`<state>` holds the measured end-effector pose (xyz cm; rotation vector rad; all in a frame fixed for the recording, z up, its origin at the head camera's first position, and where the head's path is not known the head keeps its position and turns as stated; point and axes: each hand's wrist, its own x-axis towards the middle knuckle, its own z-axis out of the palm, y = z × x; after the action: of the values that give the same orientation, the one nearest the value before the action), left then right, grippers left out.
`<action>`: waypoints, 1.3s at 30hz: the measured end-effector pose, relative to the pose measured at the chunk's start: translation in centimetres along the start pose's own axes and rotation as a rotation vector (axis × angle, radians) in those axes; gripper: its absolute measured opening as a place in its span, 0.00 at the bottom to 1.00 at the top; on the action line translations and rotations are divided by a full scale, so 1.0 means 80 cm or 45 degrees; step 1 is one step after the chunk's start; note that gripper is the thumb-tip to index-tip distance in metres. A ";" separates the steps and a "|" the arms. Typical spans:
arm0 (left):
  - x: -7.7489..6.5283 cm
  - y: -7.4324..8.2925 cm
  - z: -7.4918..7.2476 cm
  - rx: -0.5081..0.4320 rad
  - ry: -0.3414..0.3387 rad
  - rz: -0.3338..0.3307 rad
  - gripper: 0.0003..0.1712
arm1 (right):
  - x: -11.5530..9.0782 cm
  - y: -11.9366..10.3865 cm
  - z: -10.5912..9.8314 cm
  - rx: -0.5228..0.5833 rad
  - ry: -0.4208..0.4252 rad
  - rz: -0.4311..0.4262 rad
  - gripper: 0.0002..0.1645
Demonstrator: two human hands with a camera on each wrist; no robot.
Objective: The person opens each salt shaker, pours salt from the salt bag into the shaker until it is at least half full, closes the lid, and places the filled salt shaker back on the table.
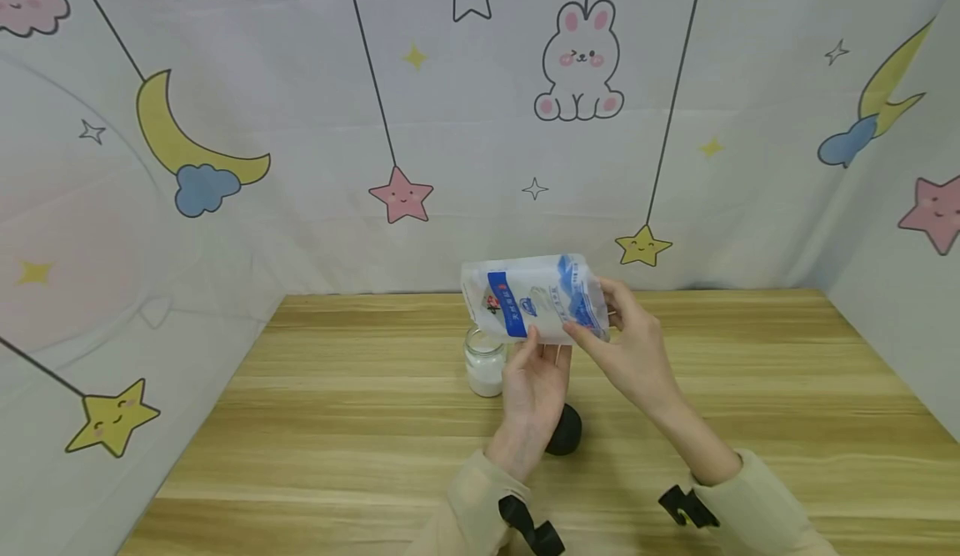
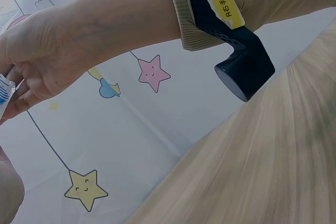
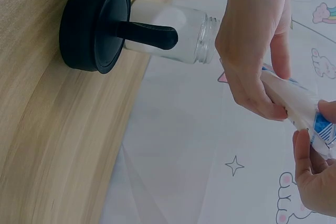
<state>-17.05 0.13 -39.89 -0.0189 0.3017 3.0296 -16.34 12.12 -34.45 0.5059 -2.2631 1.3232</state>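
Nearest you on the worktop (image 1: 337,439) sits a black lid (image 1: 570,429), which the right wrist view shows with a handle-like arm (image 3: 152,35) sticking out; it is off the glass jar, so you seem to have the uncovering behind you. Beyond it, your left hand (image 1: 534,389) grips the bag (image 1: 536,293) from below, thumb on its near face, and your right hand (image 1: 637,352) pinches its right-hand end. The bag hangs in the air, lying nearly on its side, with its left end over the uncapped jar (image 1: 486,364). White contents (image 1: 486,383) fill the jar's lower part, so filling looks partly done, though you cannot tell whether anything is flowing now or how much the bag has left. Judging by this, the rest of the filling and the lidding remain. Farthest off, a printed cloth (image 1: 315,239) closes the scene.
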 end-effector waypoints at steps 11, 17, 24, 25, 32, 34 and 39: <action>0.000 0.001 0.001 0.015 0.000 -0.015 0.22 | 0.001 -0.001 0.001 -0.013 -0.003 0.002 0.31; 0.000 0.001 0.001 0.024 -0.009 -0.013 0.21 | 0.001 -0.002 0.004 0.010 0.018 -0.032 0.30; -0.001 0.002 0.001 0.029 -0.018 -0.012 0.20 | 0.001 -0.003 0.004 -0.001 0.026 -0.030 0.30; -0.001 0.002 0.002 0.025 -0.019 -0.009 0.20 | 0.001 -0.003 0.004 -0.005 0.026 -0.027 0.30; -0.001 0.002 0.002 -0.023 -0.012 -0.007 0.19 | 0.001 -0.003 0.003 -0.033 0.021 -0.025 0.30; -0.001 0.003 0.003 -0.033 -0.014 -0.017 0.19 | 0.001 -0.002 0.003 -0.039 0.018 -0.026 0.31; 0.000 0.003 0.004 -0.044 0.008 -0.028 0.18 | 0.001 -0.003 0.003 -0.044 0.019 -0.030 0.31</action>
<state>-17.09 -0.04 -39.54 -0.0345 0.2474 3.0134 -16.32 11.84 -34.35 0.5075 -2.2572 1.2698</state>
